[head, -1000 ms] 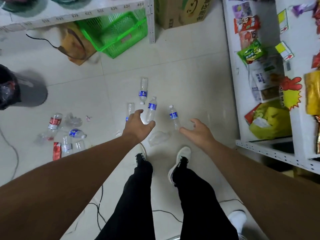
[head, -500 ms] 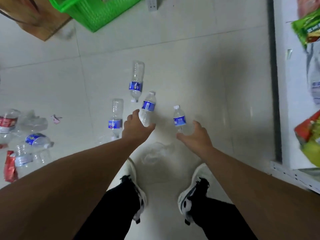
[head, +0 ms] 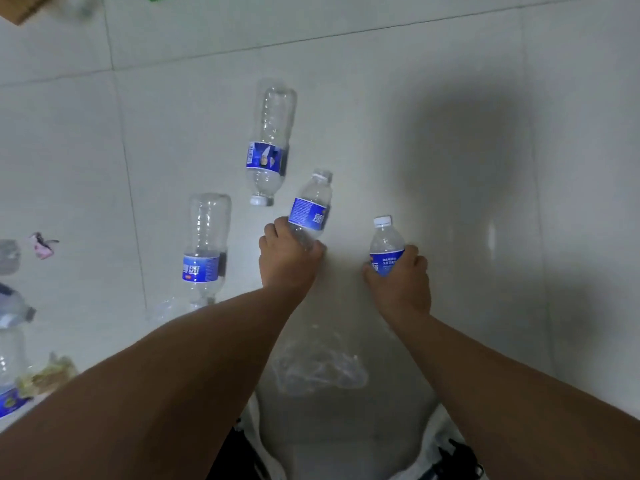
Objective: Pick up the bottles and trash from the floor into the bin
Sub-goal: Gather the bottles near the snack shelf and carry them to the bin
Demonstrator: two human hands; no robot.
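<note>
The left hand [head: 287,258] has its fingers curled around the base of one bottle [head: 310,207] on the floor [head: 450,81]; the right hand [head: 400,282] grips a small bottle [head: 385,245], its lower half hidden; a crumpled clear wrapper [head: 318,368] lies between the arms, hard to make out.

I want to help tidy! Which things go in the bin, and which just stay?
For the bin:
two held bottles
two lying bottles
crumpled clear plastic
pink scrap

Staying:
cardboard box
floor
</note>
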